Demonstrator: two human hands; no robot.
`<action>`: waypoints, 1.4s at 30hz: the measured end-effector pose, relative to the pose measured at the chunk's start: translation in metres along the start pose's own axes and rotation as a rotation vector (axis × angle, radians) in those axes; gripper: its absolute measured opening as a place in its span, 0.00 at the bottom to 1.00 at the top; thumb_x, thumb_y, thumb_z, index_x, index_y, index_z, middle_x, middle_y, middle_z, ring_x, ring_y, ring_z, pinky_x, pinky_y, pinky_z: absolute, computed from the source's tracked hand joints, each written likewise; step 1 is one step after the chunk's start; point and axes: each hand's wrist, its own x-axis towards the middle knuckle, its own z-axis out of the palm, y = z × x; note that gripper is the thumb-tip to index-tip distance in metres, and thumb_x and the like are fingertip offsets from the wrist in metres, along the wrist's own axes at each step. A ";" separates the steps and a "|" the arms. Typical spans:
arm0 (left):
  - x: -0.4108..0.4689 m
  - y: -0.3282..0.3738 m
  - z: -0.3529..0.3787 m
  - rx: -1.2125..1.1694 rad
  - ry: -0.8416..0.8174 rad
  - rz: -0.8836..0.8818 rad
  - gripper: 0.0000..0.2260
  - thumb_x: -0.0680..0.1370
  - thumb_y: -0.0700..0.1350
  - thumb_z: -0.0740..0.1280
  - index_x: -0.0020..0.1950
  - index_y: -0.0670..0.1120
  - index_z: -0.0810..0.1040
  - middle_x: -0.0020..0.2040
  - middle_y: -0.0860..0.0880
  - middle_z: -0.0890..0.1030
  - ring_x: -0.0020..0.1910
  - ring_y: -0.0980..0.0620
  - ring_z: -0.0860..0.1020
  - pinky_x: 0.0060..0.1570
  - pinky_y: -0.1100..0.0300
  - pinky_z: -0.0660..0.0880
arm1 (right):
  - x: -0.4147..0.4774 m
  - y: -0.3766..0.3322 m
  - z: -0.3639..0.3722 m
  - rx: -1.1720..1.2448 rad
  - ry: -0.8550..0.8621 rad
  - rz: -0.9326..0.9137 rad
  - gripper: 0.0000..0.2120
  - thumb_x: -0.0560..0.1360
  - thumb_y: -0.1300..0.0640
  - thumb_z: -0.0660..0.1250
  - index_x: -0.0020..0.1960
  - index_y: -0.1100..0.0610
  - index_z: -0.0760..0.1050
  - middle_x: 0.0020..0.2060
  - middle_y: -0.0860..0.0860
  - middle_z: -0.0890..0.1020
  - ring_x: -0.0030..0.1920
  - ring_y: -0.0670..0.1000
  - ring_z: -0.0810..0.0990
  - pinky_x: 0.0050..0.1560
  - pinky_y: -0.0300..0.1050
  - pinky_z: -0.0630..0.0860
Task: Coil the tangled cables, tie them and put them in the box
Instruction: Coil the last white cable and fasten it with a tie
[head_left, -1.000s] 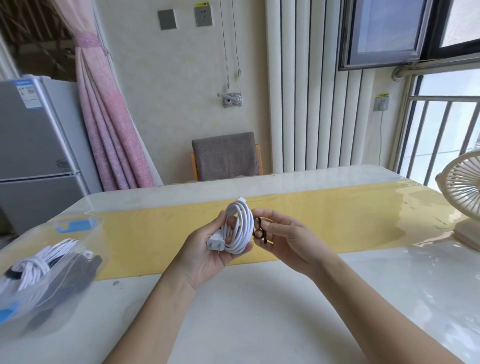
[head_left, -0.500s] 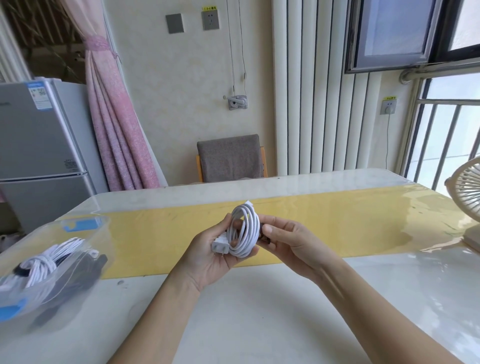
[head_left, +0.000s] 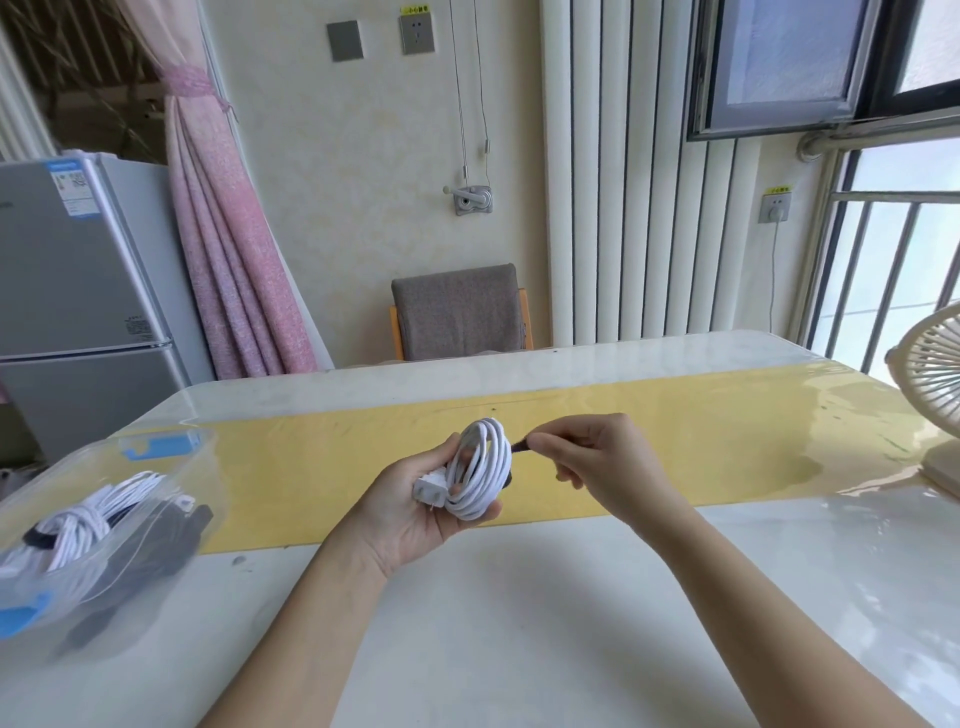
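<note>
Since 0.5 s ago: right hand (head_left: 597, 462) has pulled off the coil and pinches the end of a dark tie (head_left: 519, 445), drawn taut. Left hand (head_left: 410, 519) grips the coiled white cable (head_left: 483, 467) above mid-table (head_left: 519, 623). Risk: the tie slips from the pinch, or the loops spring apart if the left grip eases. Clear box (head_left: 208, 467) sits at the left edge.

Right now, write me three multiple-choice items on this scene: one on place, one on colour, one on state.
1. The box sits: A. at the table's left end; B. at its right end; C. on the floor.
2. The cable in the left hand is: A. black; B. white; C. red.
3. The right hand: A. lies flat; B. hangs empty; C. pinches a dark tie.
Key: 1 A, it stands far left; 2 B, its loops are white; 3 C, it grips the tie beside the cable.
</note>
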 end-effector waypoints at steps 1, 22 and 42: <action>0.000 0.000 0.000 0.034 0.003 0.001 0.15 0.78 0.47 0.59 0.48 0.37 0.79 0.41 0.41 0.80 0.37 0.47 0.81 0.31 0.55 0.79 | 0.001 0.000 -0.002 0.098 0.022 0.043 0.05 0.74 0.58 0.70 0.41 0.57 0.84 0.24 0.49 0.75 0.28 0.47 0.71 0.32 0.34 0.70; 0.012 -0.026 0.011 0.863 0.160 0.306 0.13 0.82 0.51 0.53 0.46 0.47 0.73 0.41 0.53 0.76 0.35 0.55 0.76 0.35 0.62 0.68 | 0.003 0.002 0.002 0.470 0.264 0.191 0.10 0.72 0.67 0.71 0.41 0.58 0.72 0.32 0.49 0.76 0.33 0.49 0.79 0.49 0.45 0.77; 0.017 -0.014 -0.007 1.041 0.372 0.417 0.14 0.82 0.49 0.54 0.39 0.46 0.68 0.32 0.53 0.66 0.31 0.54 0.65 0.32 0.63 0.62 | -0.012 -0.027 -0.013 0.271 -0.314 -0.022 0.08 0.77 0.58 0.63 0.46 0.60 0.80 0.30 0.56 0.81 0.23 0.50 0.73 0.25 0.37 0.68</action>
